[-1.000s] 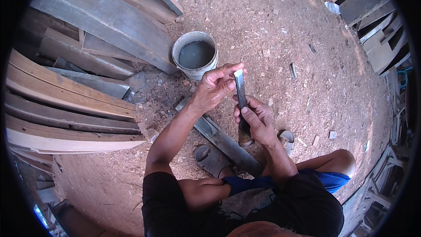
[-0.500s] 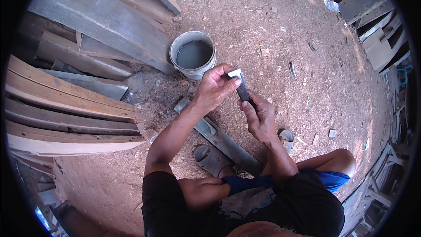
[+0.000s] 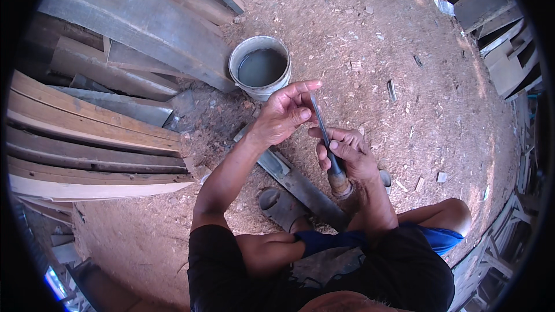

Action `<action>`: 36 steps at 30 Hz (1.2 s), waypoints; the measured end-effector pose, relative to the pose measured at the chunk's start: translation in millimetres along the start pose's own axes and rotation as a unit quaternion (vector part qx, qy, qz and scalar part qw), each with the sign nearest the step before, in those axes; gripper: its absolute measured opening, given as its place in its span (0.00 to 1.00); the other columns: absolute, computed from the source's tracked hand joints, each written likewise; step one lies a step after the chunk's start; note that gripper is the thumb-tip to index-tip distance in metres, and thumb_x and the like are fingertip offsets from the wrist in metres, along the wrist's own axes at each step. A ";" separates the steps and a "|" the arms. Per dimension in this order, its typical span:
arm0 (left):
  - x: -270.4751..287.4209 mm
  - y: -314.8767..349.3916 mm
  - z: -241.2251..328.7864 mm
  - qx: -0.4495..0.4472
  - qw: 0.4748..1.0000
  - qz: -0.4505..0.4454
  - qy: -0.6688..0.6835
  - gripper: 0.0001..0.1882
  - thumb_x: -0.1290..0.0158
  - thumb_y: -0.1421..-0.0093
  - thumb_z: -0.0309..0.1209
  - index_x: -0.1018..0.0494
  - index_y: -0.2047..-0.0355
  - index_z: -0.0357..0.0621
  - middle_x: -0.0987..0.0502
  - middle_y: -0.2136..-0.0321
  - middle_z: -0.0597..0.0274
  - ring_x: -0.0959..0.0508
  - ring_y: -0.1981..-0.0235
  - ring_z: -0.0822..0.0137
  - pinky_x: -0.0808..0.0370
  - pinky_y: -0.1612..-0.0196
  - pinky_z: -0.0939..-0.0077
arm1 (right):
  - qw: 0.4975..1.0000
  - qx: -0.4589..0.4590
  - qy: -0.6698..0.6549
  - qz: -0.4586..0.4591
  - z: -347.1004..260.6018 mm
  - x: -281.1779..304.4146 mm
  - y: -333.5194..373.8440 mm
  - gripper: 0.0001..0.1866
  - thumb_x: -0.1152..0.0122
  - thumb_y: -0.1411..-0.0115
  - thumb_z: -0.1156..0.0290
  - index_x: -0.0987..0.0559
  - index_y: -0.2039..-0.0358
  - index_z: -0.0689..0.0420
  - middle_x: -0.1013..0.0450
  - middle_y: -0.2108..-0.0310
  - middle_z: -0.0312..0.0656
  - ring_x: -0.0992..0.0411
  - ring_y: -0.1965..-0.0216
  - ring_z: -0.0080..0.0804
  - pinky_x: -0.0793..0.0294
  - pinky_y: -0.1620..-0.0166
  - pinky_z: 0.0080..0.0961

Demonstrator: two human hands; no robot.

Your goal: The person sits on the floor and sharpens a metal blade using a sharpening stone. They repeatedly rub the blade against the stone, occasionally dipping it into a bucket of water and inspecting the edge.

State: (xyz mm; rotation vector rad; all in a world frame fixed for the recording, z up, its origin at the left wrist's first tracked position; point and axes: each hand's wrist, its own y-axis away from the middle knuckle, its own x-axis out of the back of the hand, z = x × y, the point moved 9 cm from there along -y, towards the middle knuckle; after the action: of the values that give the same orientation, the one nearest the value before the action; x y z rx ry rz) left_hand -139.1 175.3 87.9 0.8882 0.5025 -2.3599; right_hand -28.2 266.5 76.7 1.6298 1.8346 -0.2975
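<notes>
A chisel (image 3: 322, 127) with a dark metal blade and a wooden handle is in my right hand (image 3: 351, 153), gripped near where blade and handle meet. Its blade is turned edge-on, tip up and away. My left hand (image 3: 284, 117) is beside the tip, index finger stretched out and thumb apart from it. Whether its other fingers touch the blade I cannot tell. Below the hands a long narrow board (image 3: 315, 196) lies slanting on the ground, with a pale grey slab (image 3: 274, 163) on its far part, probably a sharpening stone.
A round bucket (image 3: 232, 68) of grey water stands just beyond my left hand. Stacked planks (image 3: 98, 133) and a wide board (image 3: 139, 20) crowd the left side. Wood shavings cover the ground (image 3: 347, 34). My sandalled foot (image 3: 283, 208) is beside the board. More timber (image 3: 491, 6) lies at the far right.
The chisel has turned from showing its broad, shiny end to edge-on, and its wooden handle now shows. My left thumb has come off the blade and the index finger has straightened.
</notes>
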 end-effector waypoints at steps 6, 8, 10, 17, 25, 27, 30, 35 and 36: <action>26.7 11.3 -10.1 0.006 0.996 0.085 -0.001 0.06 0.43 0.32 0.22 0.26 0.56 0.42 0.22 0.63 0.68 0.23 0.62 0.78 0.23 0.57 0.81 | 0.998 -0.038 -0.010 -0.042 13.6 -5.2 -6.9 0.28 0.46 0.27 0.66 0.36 0.33 0.69 0.22 0.62 0.45 0.22 0.69 0.27 0.21 0.62 0.25; 48.2 20.4 -11.3 0.012 0.986 0.147 -0.077 0.05 0.43 0.33 0.22 0.26 0.58 0.43 0.21 0.64 0.67 0.23 0.65 0.79 0.23 0.59 0.81 | 0.982 0.018 0.188 -0.015 13.0 -7.9 -13.5 0.31 0.46 0.27 0.69 0.40 0.29 0.67 0.23 0.58 0.47 0.23 0.68 0.27 0.22 0.60 0.25; 64.8 31.8 -9.6 0.020 0.961 0.205 -0.183 0.05 0.41 0.34 0.21 0.27 0.60 0.42 0.21 0.67 0.67 0.23 0.68 0.80 0.23 0.64 0.82 | 0.954 0.048 0.294 0.029 11.3 -12.1 -15.5 0.34 0.45 0.30 0.74 0.44 0.26 0.60 0.25 0.52 0.49 0.23 0.66 0.28 0.23 0.58 0.26; 84.7 73.5 4.1 -0.001 0.935 0.278 -0.220 0.13 0.40 0.35 0.21 0.30 0.53 0.39 0.22 0.62 0.64 0.22 0.65 0.78 0.19 0.62 0.79 | 0.879 0.098 0.464 0.051 22.6 -19.2 -24.2 0.34 0.46 0.33 0.81 0.38 0.27 0.53 0.23 0.51 0.49 0.22 0.67 0.36 0.22 0.57 0.28; 60.1 79.0 -20.8 0.060 0.959 0.235 -0.145 0.14 0.40 0.33 0.26 0.27 0.49 0.35 0.21 0.59 0.59 0.20 0.59 0.73 0.18 0.52 0.75 | 0.797 0.267 0.526 0.129 12.9 -32.2 -20.0 0.31 0.41 0.41 0.88 0.24 0.37 0.55 0.22 0.54 0.45 0.23 0.57 0.37 0.23 0.54 0.30; 51.4 71.7 -13.8 0.050 0.955 0.228 -0.181 0.14 0.44 0.30 0.27 0.26 0.47 0.33 0.21 0.58 0.61 0.20 0.58 0.73 0.18 0.52 0.75 | 0.806 0.267 0.513 0.126 8.0 -28.6 -21.0 0.31 0.41 0.42 0.88 0.24 0.37 0.55 0.22 0.54 0.45 0.23 0.57 0.38 0.23 0.54 0.31; 49.0 66.3 -12.7 0.052 0.953 0.217 -0.203 0.14 0.47 0.28 0.26 0.26 0.45 0.33 0.20 0.57 0.62 0.20 0.58 0.74 0.18 0.52 0.75 | 0.811 0.248 0.516 0.126 3.3 -23.8 -20.3 0.31 0.40 0.43 0.88 0.23 0.37 0.56 0.22 0.54 0.46 0.23 0.56 0.40 0.23 0.53 0.32; 43.9 61.4 -13.8 0.049 0.961 0.195 -0.191 0.15 0.48 0.28 0.26 0.26 0.44 0.32 0.20 0.56 0.61 0.20 0.57 0.73 0.18 0.51 0.74 | 0.806 0.239 0.523 0.141 -1.5 -18.7 -18.6 0.30 0.38 0.43 0.86 0.23 0.38 0.56 0.22 0.53 0.48 0.23 0.53 0.43 0.23 0.49 0.35; 42.6 60.6 -13.9 0.049 0.962 0.193 -0.189 0.15 0.48 0.28 0.26 0.26 0.44 0.32 0.20 0.55 0.61 0.20 0.56 0.73 0.18 0.51 0.74 | 0.810 0.240 0.516 0.141 -2.4 -18.6 -17.8 0.30 0.38 0.43 0.86 0.23 0.38 0.56 0.22 0.52 0.48 0.23 0.53 0.43 0.23 0.48 0.35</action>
State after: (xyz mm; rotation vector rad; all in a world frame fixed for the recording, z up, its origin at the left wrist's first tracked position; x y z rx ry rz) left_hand -121.3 119.9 39.9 0.4980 0.0493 -2.1284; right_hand -45.7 249.5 85.2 2.7434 2.3025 0.3964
